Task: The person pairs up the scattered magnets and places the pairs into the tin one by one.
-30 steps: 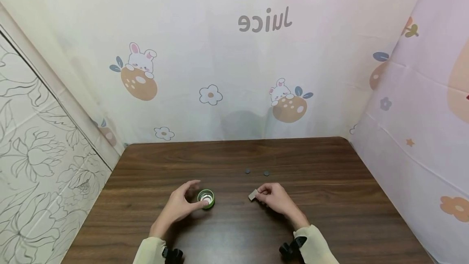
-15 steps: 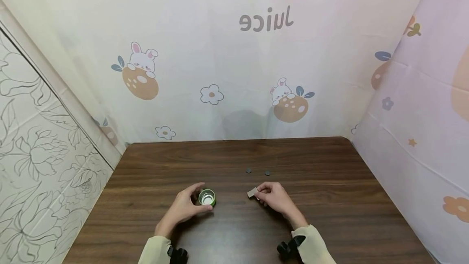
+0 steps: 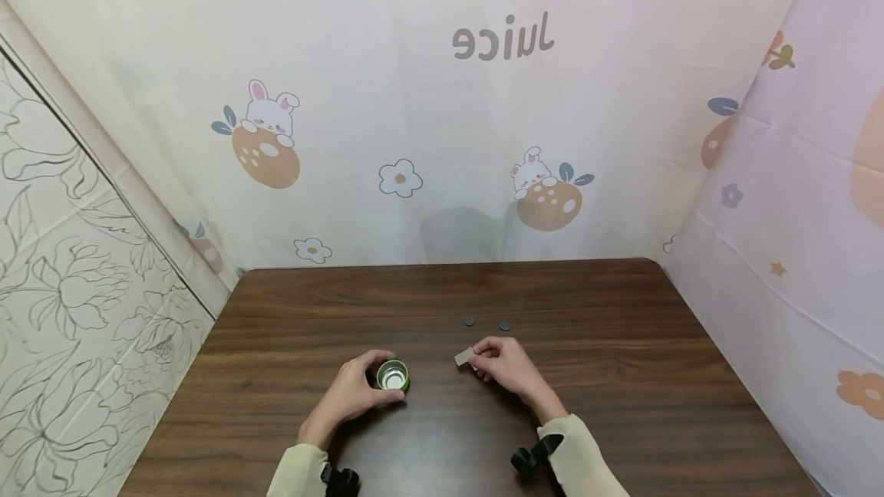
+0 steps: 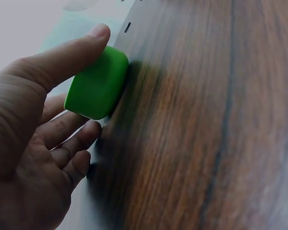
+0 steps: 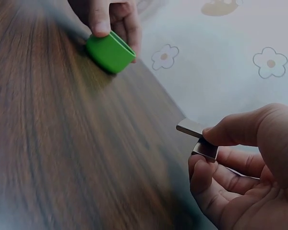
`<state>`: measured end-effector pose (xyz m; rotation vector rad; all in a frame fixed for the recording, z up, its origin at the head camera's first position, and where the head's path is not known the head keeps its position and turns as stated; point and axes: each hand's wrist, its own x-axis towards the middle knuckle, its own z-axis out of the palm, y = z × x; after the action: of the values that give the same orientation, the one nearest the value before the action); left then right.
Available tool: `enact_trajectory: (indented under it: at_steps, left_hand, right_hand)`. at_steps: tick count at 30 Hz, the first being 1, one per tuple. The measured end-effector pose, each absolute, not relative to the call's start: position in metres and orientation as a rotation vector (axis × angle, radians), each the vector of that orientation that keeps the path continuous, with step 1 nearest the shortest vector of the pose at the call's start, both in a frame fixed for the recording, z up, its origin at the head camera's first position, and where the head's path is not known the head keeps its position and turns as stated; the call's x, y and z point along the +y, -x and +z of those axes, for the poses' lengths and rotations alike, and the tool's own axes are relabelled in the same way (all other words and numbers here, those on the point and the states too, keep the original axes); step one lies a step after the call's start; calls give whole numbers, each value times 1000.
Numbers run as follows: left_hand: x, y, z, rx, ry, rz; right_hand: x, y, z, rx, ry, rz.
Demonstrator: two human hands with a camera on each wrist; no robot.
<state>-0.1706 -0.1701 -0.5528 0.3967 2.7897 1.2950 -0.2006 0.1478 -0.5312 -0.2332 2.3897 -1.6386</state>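
Note:
My left hand [image 3: 354, 391] holds a small round green cup [image 3: 393, 376], thumb on its near side and fingers around the back. The cup's inside is silvery and its mouth faces up. In the left wrist view the cup's smooth green wall [image 4: 98, 88] sits low over the wood. To the right, my right hand [image 3: 509, 368] pinches a small flat silvery piece [image 3: 464, 357] between thumb and fingers. The right wrist view shows a flat metal bar [image 5: 188, 127] jutting past the thumb, with a shiny dark-faced block [image 5: 206, 149] just beneath it, both at the fingertips.
Two small dark grey discs, a left one [image 3: 469, 321] and a right one [image 3: 505, 325], lie on the brown wooden table [image 3: 331, 305] beyond the right hand. Printed curtains [image 3: 414, 98] stand behind and beside the table. Each wrist wears a black camera mount.
My left fingers have closed in around the green cup. My right hand has moved slightly left and away from me with the metal piece, nearer the cup.

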Motion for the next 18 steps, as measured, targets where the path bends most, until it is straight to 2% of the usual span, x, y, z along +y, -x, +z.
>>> enact_trajectory:
  at_steps: [18]
  left_hand:
    - [-166, 173, -550, 2782, -394, 1267]
  right_hand:
    - [113, 213, -515, 2401, 427, -1535]
